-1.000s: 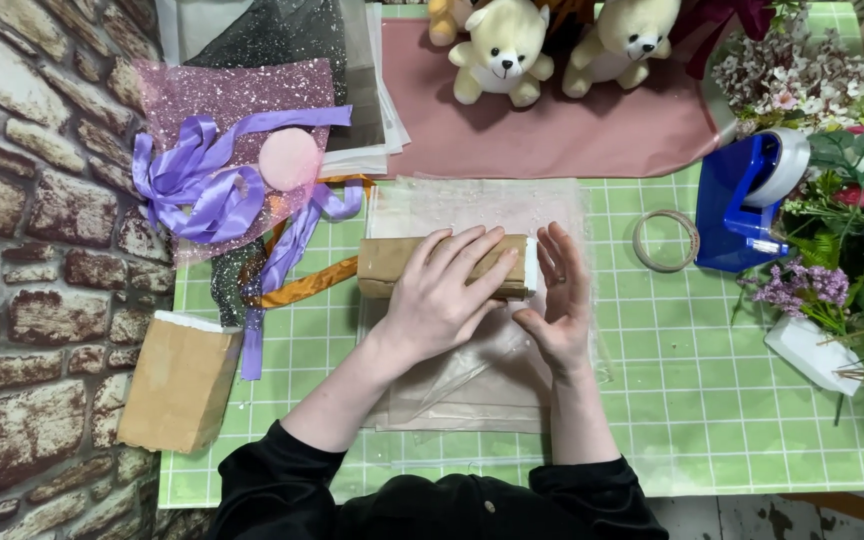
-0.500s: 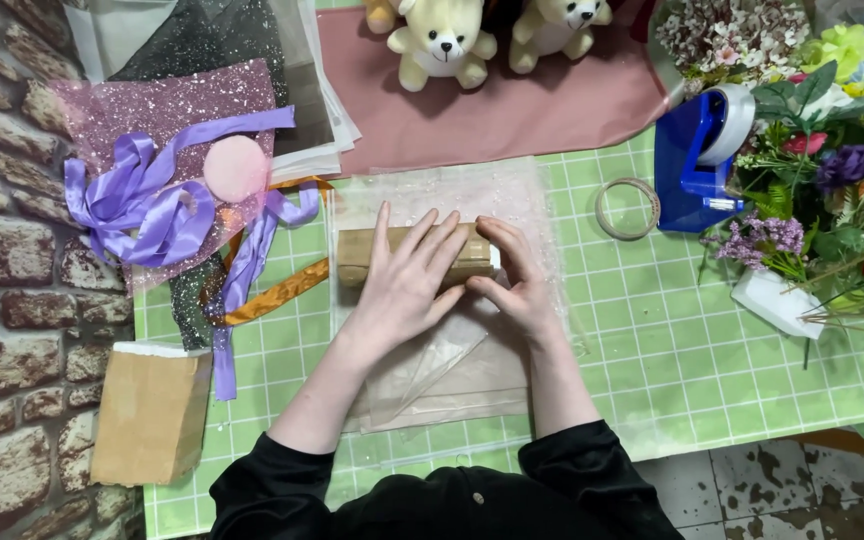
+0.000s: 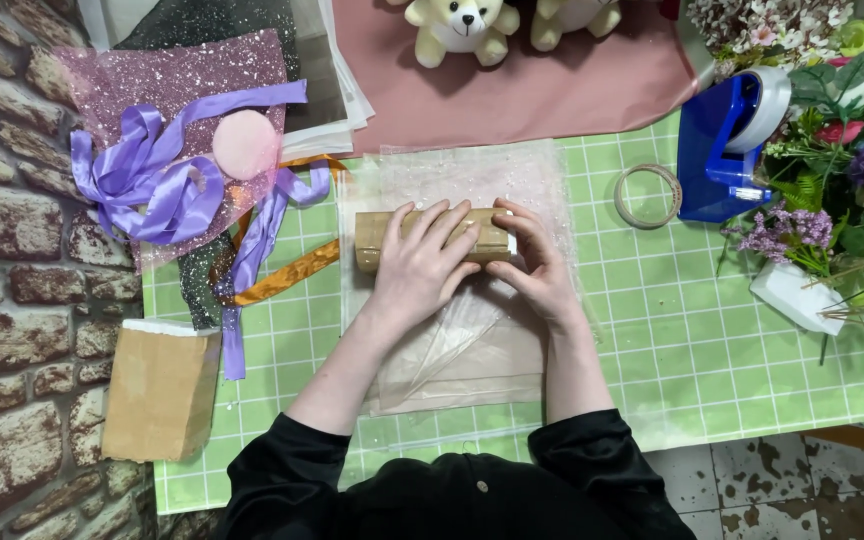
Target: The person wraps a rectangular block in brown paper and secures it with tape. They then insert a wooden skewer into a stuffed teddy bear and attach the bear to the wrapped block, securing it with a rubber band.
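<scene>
Left hand (image 3: 420, 262): lies flat, fingers spread, pressing on top of the long brown box (image 3: 377, 240); over the last second it has stayed there.
Right hand (image 3: 535, 262): fingers curled around the box's right end, pinching it; a second ago it stood more edge-on beside that end.
Box: in the middle of the green grid mat (image 3: 712, 330), nearer its far edge, on the clear wrapping sheet (image 3: 462, 345); unmoved.
Meaning: the box seems held steady while its end is being worked.
Nearby: tape roll (image 3: 649, 196) and blue tape dispenser (image 3: 722, 140) towards the mat's far right corner; purple ribbon (image 3: 152, 180) at its left edge.
</scene>
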